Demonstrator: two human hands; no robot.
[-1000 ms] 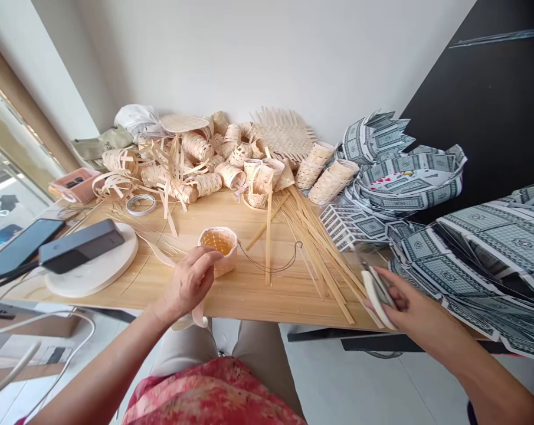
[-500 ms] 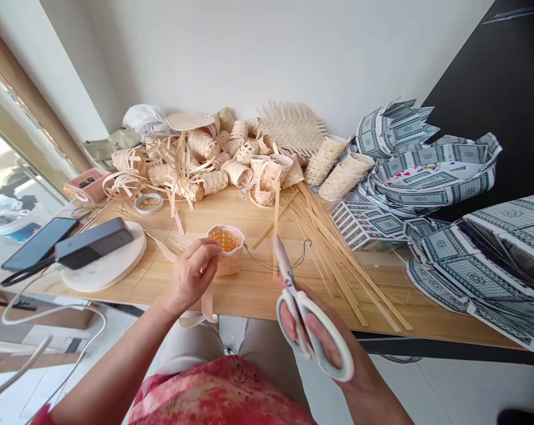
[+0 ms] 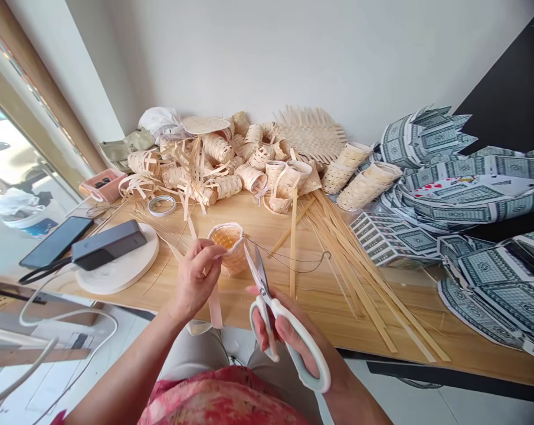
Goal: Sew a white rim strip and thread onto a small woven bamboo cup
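Woven bamboo basket beside white-handled scissors.

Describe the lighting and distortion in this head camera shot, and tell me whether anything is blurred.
Head view: daylight from the window overexposes the outside, the wide lens bows the wooden table edge, and the scissors look sharp, without obvious motion blur.

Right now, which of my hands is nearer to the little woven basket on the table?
Left. Your left hand touches the small woven basket at its near side. Your right hand is apart from it, lower and to its right, holding white-handled scissors.
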